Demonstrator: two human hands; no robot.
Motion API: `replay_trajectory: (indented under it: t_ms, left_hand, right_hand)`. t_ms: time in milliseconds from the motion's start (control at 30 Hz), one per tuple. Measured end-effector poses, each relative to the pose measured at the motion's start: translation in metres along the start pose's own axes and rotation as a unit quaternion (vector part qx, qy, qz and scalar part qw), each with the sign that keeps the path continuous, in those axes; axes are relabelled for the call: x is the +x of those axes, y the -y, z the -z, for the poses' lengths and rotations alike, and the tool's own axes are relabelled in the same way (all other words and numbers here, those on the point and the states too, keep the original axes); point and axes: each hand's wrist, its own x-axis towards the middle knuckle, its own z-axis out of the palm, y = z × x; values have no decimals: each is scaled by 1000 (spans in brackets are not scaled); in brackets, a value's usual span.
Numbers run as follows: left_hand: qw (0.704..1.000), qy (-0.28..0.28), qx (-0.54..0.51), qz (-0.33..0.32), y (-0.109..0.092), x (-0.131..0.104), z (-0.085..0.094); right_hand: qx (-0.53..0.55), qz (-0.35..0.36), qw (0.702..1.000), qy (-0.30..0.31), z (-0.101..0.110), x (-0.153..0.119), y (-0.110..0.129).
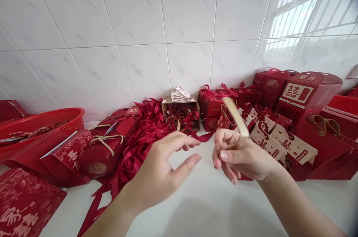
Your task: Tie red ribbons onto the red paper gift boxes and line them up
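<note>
Left hand [167, 164]: thumb and fingers well parted in a loose curve, palm turned toward the other hand; it has hold of nothing.
Right hand [237, 153]: fingers curled, thumb laid against them, gripping a pale strip [236, 116] near its lower end.
Hands, counted: two, held above the desk [207, 188], near each other but apart.
Pale strip, counted: one in the grip.
Pale strip, place: rising from the right hand and leaning up to the left, in front of the boxes on the right.
Pale strip, look: narrow, flat, cream to light gold (blurred, so its finish is hard to judge).
Carton [193, 99]: one, against the wall, with red and tan strips tangled inside.
White cards [179, 95]: one small stack on top of the carton; too fine to count.
Red ribbon [137, 147]: one large heap left of the carton, tails trailing toward the near edge.
Red bows [226, 89]: three visible on boxes right of the carton.
White-flapped boxes [293, 145]: two clear in front, more partly hidden behind.
Gold loops [321, 128]: two, on a red bag at the far right.
Rope bow [103, 140]: one, on a red box left of the ribbon heap.
Red basin [78, 118]: one on the far left, printed pieces lying in it.
</note>
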Motion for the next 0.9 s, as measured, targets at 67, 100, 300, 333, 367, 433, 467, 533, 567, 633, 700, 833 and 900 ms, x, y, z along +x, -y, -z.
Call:
replay_trajectory:
  t_ms: [67, 100, 300, 333, 367, 433, 467, 533, 567, 633, 700, 833, 900]
  left_hand:
    - [998, 20, -47, -24, -8, -8, -1]
    - [997, 32, -68, -26, -10, -10, -2]
    - [989, 73, -124, -29, -17, -12, -7]
    - [988, 74, -132, -33, -17, -12, -9]
    - [987, 74, -140, -36, -18, -13, -10]
    - [984, 73, -155, -39, -18, -13, -11]
    - [983, 72, -162, -37, -18, -12, -12]
    - [981, 74, -177, -27, -17, -11, -12]
    - [979, 78, -186, -17, -17, -11, -12]
    - [974, 95, -206, 7, -15, -9, -12]
    - [967, 114, -225, 29, -14, -8, -11]
    - [959, 111, -253, 59, -8, -4, -8]
    - [954, 104, -274, 70, -6, -2, -8]
  right_hand:
    - [-4, -18, 999, 32, -2, -1, -5]
    - [-4, -24, 998, 50, -3, -1, -7]
    - [37, -47, 993, 102, -11, -1, -17]
    - [35, -47, 992, 109, -11, 0, -18]
    - [29, -45, 992, 116, -11, 1, -19]
    - [19, -37, 992, 123, -9, 2, -21]
    - [15, -33, 991, 128, -7, 3, -22]
    - [7, -24, 991, 132, -5, 4, -25]
    - [2, -22, 991, 132, -4, 4, -27]
    - [-5, -12, 992, 127, -4, 6, -29]
    - [-6, 7, 994, 107, -5, 7, -30]
    - [-20, 72, 997, 12, -13, 9, -27]
    - [-25, 121, 992, -24, -18, 10, -23]
